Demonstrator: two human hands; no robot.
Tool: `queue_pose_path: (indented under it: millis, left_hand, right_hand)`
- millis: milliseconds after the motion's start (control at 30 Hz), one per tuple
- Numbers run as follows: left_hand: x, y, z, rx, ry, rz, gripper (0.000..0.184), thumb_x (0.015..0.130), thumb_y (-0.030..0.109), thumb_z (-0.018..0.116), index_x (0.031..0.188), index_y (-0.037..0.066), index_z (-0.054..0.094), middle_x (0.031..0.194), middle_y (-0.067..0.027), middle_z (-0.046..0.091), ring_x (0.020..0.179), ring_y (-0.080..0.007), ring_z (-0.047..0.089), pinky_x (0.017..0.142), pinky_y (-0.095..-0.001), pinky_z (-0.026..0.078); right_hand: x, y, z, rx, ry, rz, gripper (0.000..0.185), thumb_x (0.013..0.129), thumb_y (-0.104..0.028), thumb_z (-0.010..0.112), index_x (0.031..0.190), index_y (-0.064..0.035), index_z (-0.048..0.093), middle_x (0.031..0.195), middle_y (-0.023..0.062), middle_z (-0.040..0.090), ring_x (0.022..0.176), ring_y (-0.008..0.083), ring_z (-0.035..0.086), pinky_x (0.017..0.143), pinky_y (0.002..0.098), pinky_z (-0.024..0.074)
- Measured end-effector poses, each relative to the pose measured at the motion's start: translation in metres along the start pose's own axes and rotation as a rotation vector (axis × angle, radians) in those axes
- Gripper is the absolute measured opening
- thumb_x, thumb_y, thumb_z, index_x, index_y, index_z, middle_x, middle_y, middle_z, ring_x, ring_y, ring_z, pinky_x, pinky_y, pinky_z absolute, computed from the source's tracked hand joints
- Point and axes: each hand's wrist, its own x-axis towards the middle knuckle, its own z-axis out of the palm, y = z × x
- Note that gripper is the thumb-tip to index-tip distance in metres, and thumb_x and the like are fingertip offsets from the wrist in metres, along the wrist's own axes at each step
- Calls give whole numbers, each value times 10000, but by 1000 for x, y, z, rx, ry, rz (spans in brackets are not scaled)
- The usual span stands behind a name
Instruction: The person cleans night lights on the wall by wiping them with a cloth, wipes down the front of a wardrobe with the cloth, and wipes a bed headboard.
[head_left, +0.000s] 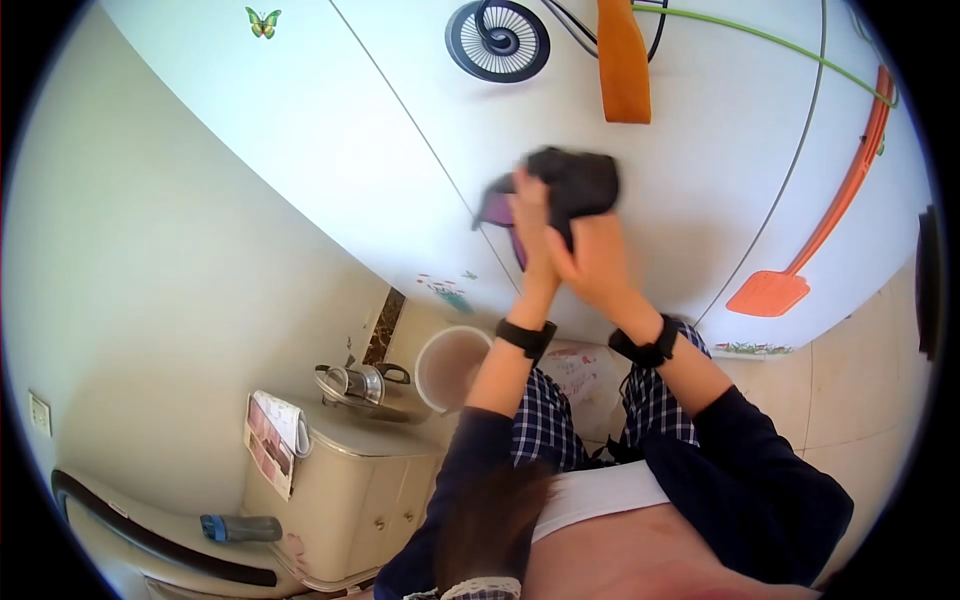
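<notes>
Between my two hands is a dark cloth-like item (583, 182), bunched up and blurred by motion, with a purple part (498, 209) hanging at its left. My left hand (535, 225) presses against its left side with the fingers pointing up. On the right, my right hand (597, 262) lies against the lower part of the item, its thumb toward my left wrist and its fingertips hidden. Behind both hands stands a white cabinet front (400, 180). Each wrist wears a black band.
An orange strap (625, 70) and a red fly swatter (768, 292) hang on the white front. Below left are a bucket (452, 368), a metal kettle (358, 385), a small cabinet (350, 490), a newspaper (270, 440) and a bottle (242, 528).
</notes>
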Motion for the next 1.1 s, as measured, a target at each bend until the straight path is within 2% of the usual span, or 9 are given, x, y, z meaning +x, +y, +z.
queue_pose_path:
  millis: [200,300,467,567,633,767,900,1000,1100]
  left_hand:
    - [98,-43,-58,-78,275,-98,490,918,207,423,1355,11,319,1455,-181,221,1366,-337,153,1084,-493,109]
    - [144,-79,-88,-171,321,-209,497,915,206,428,1358,13,311,1455,-180,209,1366,-344,140,1086,-491,99]
    - [145,-101,-102,-291,316,-330,511,911,206,437,1363,15,297,1455,-179,190,1365,-355,119,1088,-488,84]
    - [110,-86,-89,-196,280,-217,520,908,206,442,1367,16,289,1456,-178,179,1364,-362,106,1089,-486,74]
    - [103,-71,-83,-43,227,-95,525,906,206,446,1369,17,283,1456,-177,171,1364,-367,97,1090,-485,68]
    - [135,-27,-71,433,110,118,529,849,183,510,1324,15,351,1392,-202,238,1315,-493,118,1023,-627,135]
    - [141,2,-41,317,101,97,431,850,163,481,1245,-4,431,1381,-134,302,1345,-419,131,1031,-598,156]
    - [102,31,-24,247,-144,-88,373,866,119,425,1213,8,508,1369,-117,348,1348,-371,191,1029,-580,163]
    - [45,11,-10,253,-246,205,459,817,91,441,1268,137,509,1359,-89,372,1341,-335,248,1002,-559,240]
  right_hand:
    - [77,-51,77,34,49,-301,349,772,-115,585,1097,10,550,1085,218,554,1066,394,504,1013,501,314]
    - [98,-68,79,161,-61,-318,456,776,-118,571,1190,34,454,1241,203,471,1245,348,371,1041,438,300]
    - [107,-70,81,252,-74,-260,454,809,-127,552,1213,42,432,1272,216,439,1246,367,357,1052,452,271]
    - [63,-55,85,260,-22,-181,417,804,-132,556,1172,40,464,1228,240,455,1204,411,376,1020,484,295]
    - [18,-45,75,258,-202,0,427,797,-147,566,1173,27,468,1175,254,464,1146,418,408,963,493,333]
    - [-7,-46,49,463,-253,220,436,817,-151,564,1198,24,444,1165,251,459,1102,414,429,927,460,349]
    - [-8,-41,40,464,-73,246,428,863,-118,536,1240,35,406,1225,225,445,1127,377,429,966,393,326]
    - [-28,-19,22,429,9,217,445,868,-96,522,1266,42,379,1242,227,436,1133,372,425,967,392,323]
    - [-59,-14,6,342,15,224,461,860,-110,532,1263,54,378,1221,249,441,1093,402,441,935,408,351]
